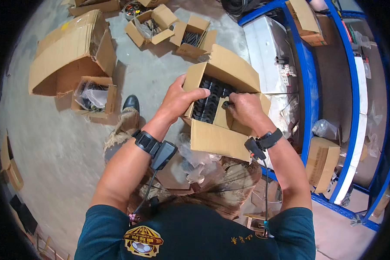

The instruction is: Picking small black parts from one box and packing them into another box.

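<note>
An open cardboard box (226,138) is tilted in front of me, its flaps spread. Rows of black plastic parts (205,105) with curved notches fill its left portion; bare cardboard shows on the right. My left hand (182,99) grips the box's left wall, fingers outside and thumb over the rim by the parts. Inside the right portion, my right hand (247,109) pinches a small black piece (226,104), mostly covered by the fingers. Beneath the box lies crumpled clear plastic (195,162) near my legs.
A blue metal shelf rack (307,81) stands close on the right, holding white boxes (263,55) and a cardboard carton (321,161). On the concrete floor ahead sit open boxes of dark parts (191,38). A large carton (71,48) and a small box (109,100) stand left.
</note>
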### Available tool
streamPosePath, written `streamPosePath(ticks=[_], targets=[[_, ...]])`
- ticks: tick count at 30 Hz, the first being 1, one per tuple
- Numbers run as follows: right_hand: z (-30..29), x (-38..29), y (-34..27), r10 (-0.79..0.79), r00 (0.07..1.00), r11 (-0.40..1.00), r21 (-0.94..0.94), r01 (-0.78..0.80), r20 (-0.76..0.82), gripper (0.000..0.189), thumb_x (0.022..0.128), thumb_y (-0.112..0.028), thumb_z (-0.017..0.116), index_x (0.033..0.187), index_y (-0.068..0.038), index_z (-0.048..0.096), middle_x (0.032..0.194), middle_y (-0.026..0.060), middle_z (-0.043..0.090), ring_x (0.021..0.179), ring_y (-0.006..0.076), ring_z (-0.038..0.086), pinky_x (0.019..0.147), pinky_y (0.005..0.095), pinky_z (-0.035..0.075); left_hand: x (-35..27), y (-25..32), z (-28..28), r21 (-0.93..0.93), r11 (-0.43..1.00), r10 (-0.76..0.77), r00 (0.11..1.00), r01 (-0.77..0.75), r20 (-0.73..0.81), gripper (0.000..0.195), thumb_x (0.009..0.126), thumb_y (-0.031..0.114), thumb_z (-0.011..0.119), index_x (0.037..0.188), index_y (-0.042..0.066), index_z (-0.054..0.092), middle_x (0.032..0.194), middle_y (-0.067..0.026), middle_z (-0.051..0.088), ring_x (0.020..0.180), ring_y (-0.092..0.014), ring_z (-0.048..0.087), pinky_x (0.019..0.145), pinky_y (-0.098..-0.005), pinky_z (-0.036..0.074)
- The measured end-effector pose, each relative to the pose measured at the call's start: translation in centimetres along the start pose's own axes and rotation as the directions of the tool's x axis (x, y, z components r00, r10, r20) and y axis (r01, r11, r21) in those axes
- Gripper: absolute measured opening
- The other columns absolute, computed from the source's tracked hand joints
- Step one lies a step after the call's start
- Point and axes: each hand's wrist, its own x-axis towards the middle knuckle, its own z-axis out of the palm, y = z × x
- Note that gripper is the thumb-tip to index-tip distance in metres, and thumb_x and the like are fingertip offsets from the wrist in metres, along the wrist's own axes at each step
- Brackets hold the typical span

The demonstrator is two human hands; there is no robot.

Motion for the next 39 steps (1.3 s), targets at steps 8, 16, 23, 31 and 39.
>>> streamPosePath(ticks=[8,16,23,31,39], targets=[[1.9,0.4,0.3,-0.098,0.995,0.986,-0.138,0.095,-0.018,0.019,0.085,-0.022,0.072,0.092,-0.005,0.066,0.083,0.019,0.072,0.078,0.0415,0.071,0.07,0.0538,0.056,-0.3,-0.8,0.4,0.165,0.986,-0.029,0.999,0.031,-0.017,0.085,0.076,0.027,0.087,0.146,-0.007,0.051,0.129,-0.0169,0.068,0.115,-0.023,0.066,0.102,-0.0356,0.051],[2.1,1.0,0.5,-0.122,0.992,0.966,-0.235,0.108,-0.045,0.017,0.087,-0.022,0.069,0.09,-0.005,0.068,0.081,0.0184,0.074,0.076,0.0391,0.073,0.068,0.051,0.057,-0.2,-1.3,0.3,0.176,0.984,0.014,1.0,-0.011,-0.013,0.085,0.076,0.025,0.086,0.147,-0.008,0.051,0.132,-0.0178,0.067,0.118,-0.023,0.065,0.105,-0.0355,0.05],[2.3,1.8,1.4,-0.135,0.988,0.961,-0.252,0.113,-0.075,0.019,0.089,-0.024,0.072,0.087,-0.006,0.068,0.077,0.0183,0.072,0.074,0.039,0.072,0.067,0.0512,0.057,-0.4,-0.5,0.1,0.188,0.982,0.014,1.0,-0.013,-0.005,0.085,0.077,0.026,0.086,0.147,-0.008,0.051,0.133,-0.0182,0.066,0.119,-0.024,0.065,0.105,-0.0357,0.049],[1.8,1.5,1.4,-0.086,0.996,0.978,-0.19,0.082,-0.014,0.024,0.088,-0.029,0.075,0.089,-0.005,0.071,0.077,0.0203,0.072,0.076,0.0405,0.073,0.069,0.0532,0.057,-0.5,0.0,0.6,0.081,0.997,-0.009,1.0,0.012,-0.027,0.078,0.075,0.025,0.087,0.141,-0.004,0.057,0.124,-0.0141,0.071,0.111,-0.021,0.068,0.099,-0.0344,0.053],[1.7,1.3,1.5,-0.11,0.993,0.982,-0.159,0.101,-0.052,0.027,0.087,-0.031,0.076,0.082,-0.006,0.071,0.076,0.0191,0.072,0.075,0.0407,0.072,0.069,0.0526,0.057,0.0,-0.4,0.5,0.052,0.998,-0.039,0.999,0.038,0.005,0.075,0.078,0.023,0.086,0.141,-0.005,0.056,0.122,-0.0135,0.07,0.108,-0.02,0.068,0.096,-0.0344,0.054]])
